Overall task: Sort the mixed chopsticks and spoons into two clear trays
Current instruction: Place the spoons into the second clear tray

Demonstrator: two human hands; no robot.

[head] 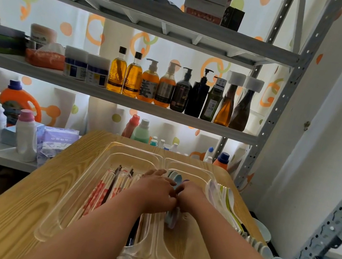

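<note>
Two clear trays sit side by side on the wooden table. The left tray holds several wrapped chopsticks. The right tray holds a bunch of pastel spoons along its left side. My left hand and my right hand meet over that bunch, fingers curled round the spoons. More spoons lie stacked along the table's right edge, outside the trays.
A grey metal shelf unit stands behind the table with a row of bottles. Detergent bottles and a tissue pack crowd the lower left shelf. A white wall is close on the right.
</note>
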